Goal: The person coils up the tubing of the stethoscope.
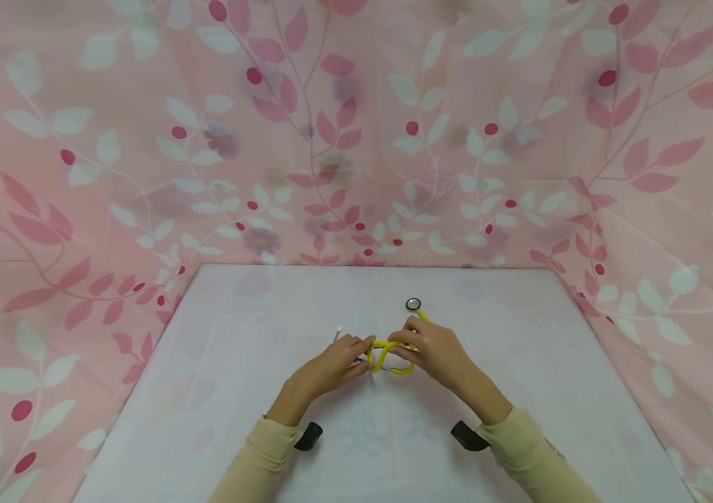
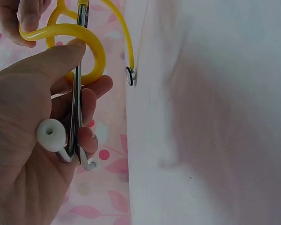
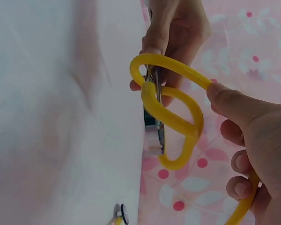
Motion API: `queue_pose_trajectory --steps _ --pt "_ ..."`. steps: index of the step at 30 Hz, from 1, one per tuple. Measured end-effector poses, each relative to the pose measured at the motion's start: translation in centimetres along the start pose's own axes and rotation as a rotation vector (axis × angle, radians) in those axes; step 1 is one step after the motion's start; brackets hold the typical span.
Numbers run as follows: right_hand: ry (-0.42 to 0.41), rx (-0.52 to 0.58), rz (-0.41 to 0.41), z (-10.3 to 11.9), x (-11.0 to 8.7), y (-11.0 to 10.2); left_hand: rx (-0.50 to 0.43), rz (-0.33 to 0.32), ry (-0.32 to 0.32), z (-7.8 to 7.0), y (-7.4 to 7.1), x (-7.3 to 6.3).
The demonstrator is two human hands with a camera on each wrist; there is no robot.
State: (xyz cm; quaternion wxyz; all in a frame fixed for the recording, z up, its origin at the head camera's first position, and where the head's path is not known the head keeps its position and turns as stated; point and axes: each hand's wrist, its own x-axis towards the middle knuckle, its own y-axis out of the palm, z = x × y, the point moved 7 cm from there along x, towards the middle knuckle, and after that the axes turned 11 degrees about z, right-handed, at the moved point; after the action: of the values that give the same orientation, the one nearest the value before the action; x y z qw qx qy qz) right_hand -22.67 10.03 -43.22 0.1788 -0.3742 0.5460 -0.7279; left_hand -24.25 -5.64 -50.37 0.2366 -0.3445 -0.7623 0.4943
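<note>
Both hands hold a stethoscope with yellow tubing (image 3: pixel 171 117) above the table. My left hand (image 1: pixel 334 363) grips its metal ear tubes (image 2: pixel 76 103), with the thumb against a yellow loop wound around them. A white eartip (image 2: pixel 51 135) pokes out near the left palm, and another shows below the fingers. My right hand (image 1: pixel 434 349) pinches the tubing between thumb and index finger; more of the tube runs down past its other fingers. Beyond the right hand, the round chestpiece (image 1: pixel 413 304) is at the tube's far end, close over the tabletop.
A white-covered table (image 1: pixel 205 419) spreads beneath the hands. Pink cloth with a leaf pattern (image 1: pixel 306 140) hangs behind it and along both sides. Black wrist-worn pieces (image 1: pixel 309 436) stick out inward from both sleeves.
</note>
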Motion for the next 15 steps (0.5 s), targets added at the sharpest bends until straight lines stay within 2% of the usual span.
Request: queue_pose_trajectory --steps 5,11,13,15 --pt "0.028 0.023 0.039 -0.7 0.1 0.2 0.01 0.041 -0.015 0.1 0.1 0.1" --pt "0.0 0.056 0.026 -0.9 0.7 -0.1 0.001 0.045 0.01 -0.5 -0.1 0.2" --pt "0.017 0.11 0.038 -1.5 0.9 0.0 -0.017 0.055 0.017 -0.6 0.0 0.3" --pt "0.045 0.209 0.059 -2.6 1.0 0.4 -0.039 0.058 0.028 -0.8 0.1 0.4"
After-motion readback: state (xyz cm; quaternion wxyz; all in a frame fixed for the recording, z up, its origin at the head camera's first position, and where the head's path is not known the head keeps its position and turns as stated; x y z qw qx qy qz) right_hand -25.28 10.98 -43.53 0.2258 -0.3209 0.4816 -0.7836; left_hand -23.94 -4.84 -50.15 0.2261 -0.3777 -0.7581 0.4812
